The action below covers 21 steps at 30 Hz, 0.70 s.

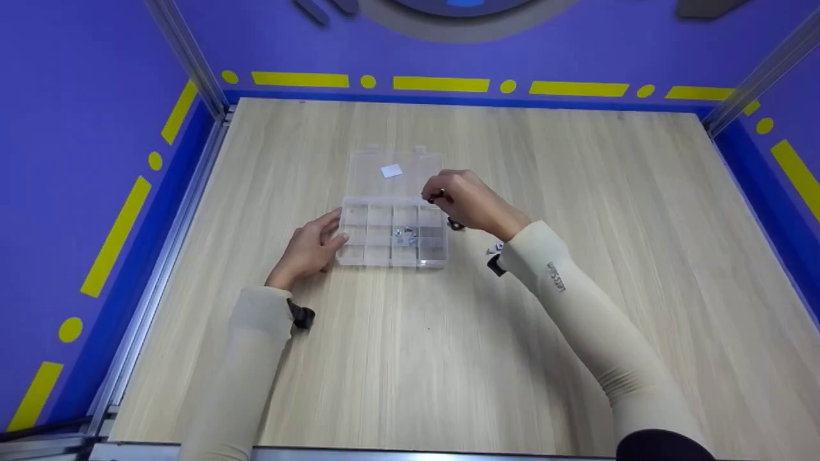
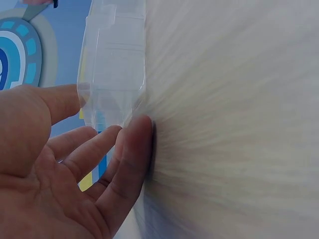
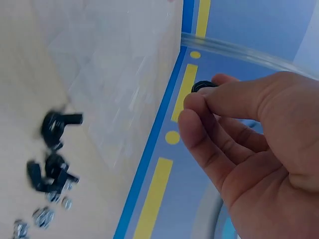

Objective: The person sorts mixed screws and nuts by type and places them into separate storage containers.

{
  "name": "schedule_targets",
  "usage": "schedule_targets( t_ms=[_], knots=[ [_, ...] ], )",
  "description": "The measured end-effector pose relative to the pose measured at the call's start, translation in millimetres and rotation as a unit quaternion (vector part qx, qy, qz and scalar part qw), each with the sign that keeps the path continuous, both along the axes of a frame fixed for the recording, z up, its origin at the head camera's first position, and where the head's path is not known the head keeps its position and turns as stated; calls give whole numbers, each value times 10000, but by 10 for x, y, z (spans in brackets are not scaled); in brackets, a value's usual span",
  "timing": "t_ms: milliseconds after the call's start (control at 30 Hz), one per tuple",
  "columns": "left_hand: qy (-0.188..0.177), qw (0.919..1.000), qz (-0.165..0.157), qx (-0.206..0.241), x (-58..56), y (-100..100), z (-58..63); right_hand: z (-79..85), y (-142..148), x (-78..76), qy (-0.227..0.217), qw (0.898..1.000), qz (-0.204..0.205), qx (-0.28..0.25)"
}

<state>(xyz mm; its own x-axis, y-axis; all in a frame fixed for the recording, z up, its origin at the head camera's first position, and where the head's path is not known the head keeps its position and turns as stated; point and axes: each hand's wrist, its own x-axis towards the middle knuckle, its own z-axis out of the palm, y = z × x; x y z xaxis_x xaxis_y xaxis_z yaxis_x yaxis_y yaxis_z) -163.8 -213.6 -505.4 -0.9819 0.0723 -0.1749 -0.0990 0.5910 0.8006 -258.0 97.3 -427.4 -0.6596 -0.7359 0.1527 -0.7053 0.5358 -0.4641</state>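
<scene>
A clear plastic compartment box lies on the table with its lid folded back. Several small silver metal pieces sit in its third column from the left. My left hand grips the box's left end, thumb at the upper edge and fingers low along the side. Over the back right corner, my right hand pinches a small black part with a round end between thumb and fingertips; the rest of it is hidden. Similar black parts lie on the table to the right of the box.
Loose silver hardware lies near the black parts, partly behind my right sleeve in the head view. A white label is on the lid. Blue panels with yellow marks border the wooden table.
</scene>
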Motion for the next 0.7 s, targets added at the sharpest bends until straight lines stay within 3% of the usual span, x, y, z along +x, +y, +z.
schedule_targets(
  t_ms=[300,500,700],
  knots=[
    [92,9997,-12,-233,-9,-2,6,36,-337,60,-110,9995,300,59],
    [63,9999,-34,-116,-4,8,18,-13,-555,66,-235,9987,394,219],
    [100,9999,-55,-124,7,12,16,-40,-781,102,-84,9979,574,303]
  ],
)
